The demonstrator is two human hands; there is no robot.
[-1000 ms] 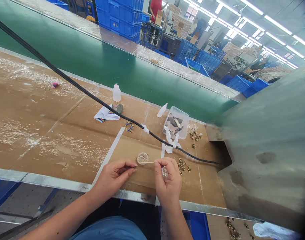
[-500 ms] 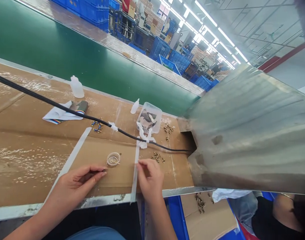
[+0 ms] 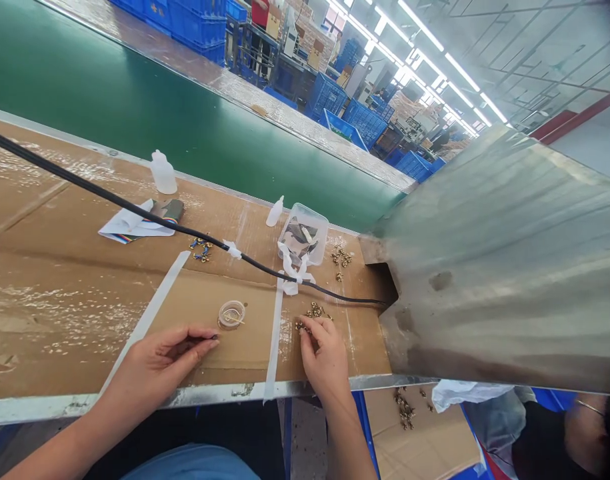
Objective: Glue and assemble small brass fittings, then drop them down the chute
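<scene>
Right, the right hand [image 3: 325,363] is down at the near edge of a heap of small loose brass fittings [image 3: 313,311], its fingertips [image 3: 305,332] curled into a narrow grip! Is a piece in there? Too small to call from here. Over to the left hand [image 3: 157,360]: thumb and forefinger are pinched tight, pointing right toward the other hand, with something thin and dark perhaps between them, but it's hard to make out.

Just beyond that pinch sits a small round clear plastic dish [image 3: 231,315], a thin pale stick lying across it, its long axis nearly level. Both hands are on a brown cardboard sheet [image 3: 245,353] on the bench. Further out, past the right hand, a clear plastic box [image 3: 303,235] holds grey pieces, partly hidden by white tape, and a black cable [image 3: 185,230] runs into a dented grey metal hood [image 3: 505,267].
</scene>
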